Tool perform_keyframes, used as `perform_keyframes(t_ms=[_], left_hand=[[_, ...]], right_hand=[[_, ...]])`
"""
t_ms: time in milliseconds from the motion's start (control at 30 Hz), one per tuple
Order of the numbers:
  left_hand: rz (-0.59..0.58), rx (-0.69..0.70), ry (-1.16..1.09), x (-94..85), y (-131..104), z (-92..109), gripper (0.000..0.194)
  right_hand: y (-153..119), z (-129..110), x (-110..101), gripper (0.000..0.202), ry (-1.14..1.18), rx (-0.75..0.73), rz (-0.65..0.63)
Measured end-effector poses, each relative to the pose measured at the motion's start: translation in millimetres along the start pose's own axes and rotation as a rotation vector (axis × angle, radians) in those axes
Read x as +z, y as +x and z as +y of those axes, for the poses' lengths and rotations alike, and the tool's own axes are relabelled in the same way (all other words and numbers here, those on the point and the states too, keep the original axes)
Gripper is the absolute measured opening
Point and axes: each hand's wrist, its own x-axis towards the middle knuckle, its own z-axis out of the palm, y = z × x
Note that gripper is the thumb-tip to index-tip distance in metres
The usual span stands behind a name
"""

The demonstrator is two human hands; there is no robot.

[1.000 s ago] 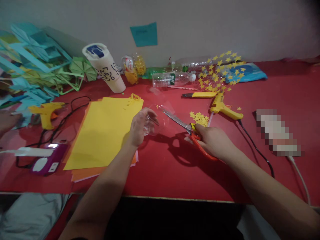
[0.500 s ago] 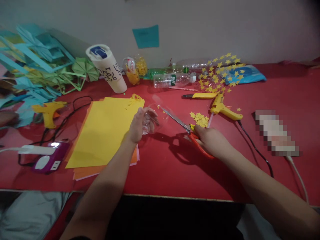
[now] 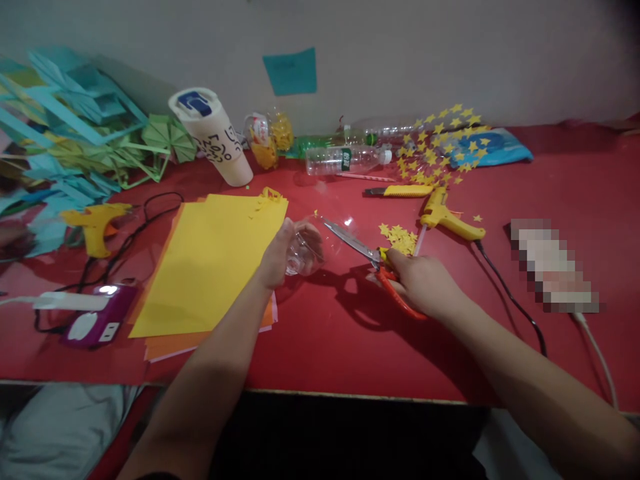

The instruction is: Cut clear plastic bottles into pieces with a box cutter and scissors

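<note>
My left hand (image 3: 279, 257) is wrapped round a clear plastic bottle piece (image 3: 304, 252), its see-through edge reaching toward the right. In my right hand (image 3: 423, 283) is a pair of scissors with red handles (image 3: 400, 297). The scissors' metal blades (image 3: 350, 241) point up and left, their tips at the plastic's edge; they look closed or nearly so. A small heap of yellow paper stars (image 3: 399, 239) lies just beyond my right hand. Beside my left forearm rests a stack of yellow paper (image 3: 210, 260), with orange and pink sheets beneath.
A yellow glue gun (image 3: 447, 217) and a utility knife (image 3: 400, 191) lie beyond my right hand. Plastic bottles (image 3: 345, 160) and a white tumbler (image 3: 215, 140) line the back. At left are another glue gun (image 3: 95, 223), a purple power strip (image 3: 97, 320) and paper shapes (image 3: 85, 113).
The clear plastic piece has turned slightly in my left hand, and its glints have shifted. My right hand and the scissors have barely moved.
</note>
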Motion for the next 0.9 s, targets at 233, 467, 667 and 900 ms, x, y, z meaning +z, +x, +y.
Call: perform_keyframes(t_ms=[233,467,667,900], left_hand=[[0.066,0.007,-0.016,0.4,2.7,-1.2,0.066],[0.028,-0.037,-0.049,-0.3,1.7,1.1,0.068],[-0.069,-0.118,-0.079,-0.3,-1.1,4.5,0.070],[-0.252,-0.224,-0.078,-2.9,-0.9,0.3,0.074]], right_hand=[[1.0,-4.6,0.0,0.060,0.002,0.050,-0.062],[0.5,-1.7,2.6,0.059,0.013,0.027,0.001],[-1.4,0.0,1.8,0.061,0.000,0.007,0.033],[-2.6,2.5,-1.4,0.063,-0.047,-0.032,0.045]])
